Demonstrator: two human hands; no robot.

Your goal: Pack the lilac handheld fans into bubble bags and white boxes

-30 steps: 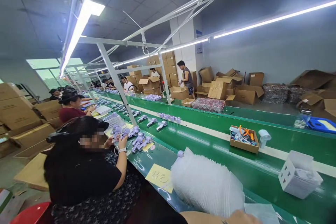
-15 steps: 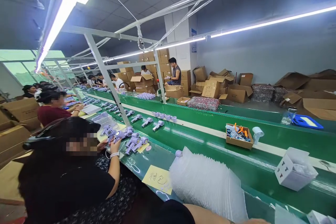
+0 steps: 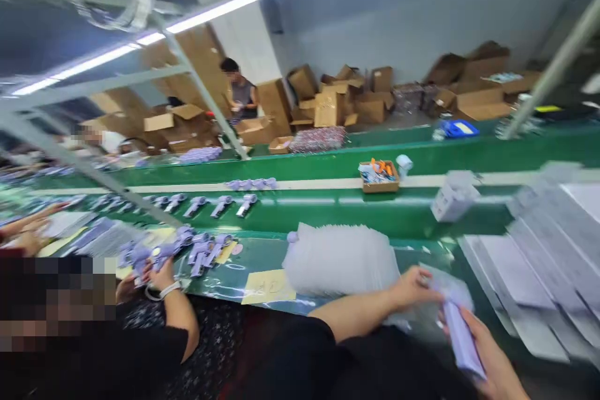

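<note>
The view is smeared by motion. My left hand (image 3: 413, 287) reaches in at the bottom, fingers pinched on the edge of a clear plastic bag (image 3: 447, 290). Below it, my right hand (image 3: 492, 362) is closed round a long lilac item (image 3: 462, 340) that sits partly at the bag's mouth. Both hands hover over the near edge of the green bench (image 3: 422, 215). Just left of my left hand lies a pile of clear bags (image 3: 342, 259).
A yellow note (image 3: 268, 286) lies by the pile. A co-worker's hand (image 3: 162, 275) handles lilac handheld fans (image 3: 201, 247) on the left. On the belt stand a cardboard tool box (image 3: 379, 176) and a white box (image 3: 452, 200). Flat pale sheets (image 3: 539, 250) are stacked at the right.
The camera has swung right and down. Both my hands have come into view, with a clear bag and a lilac item in them.
</note>
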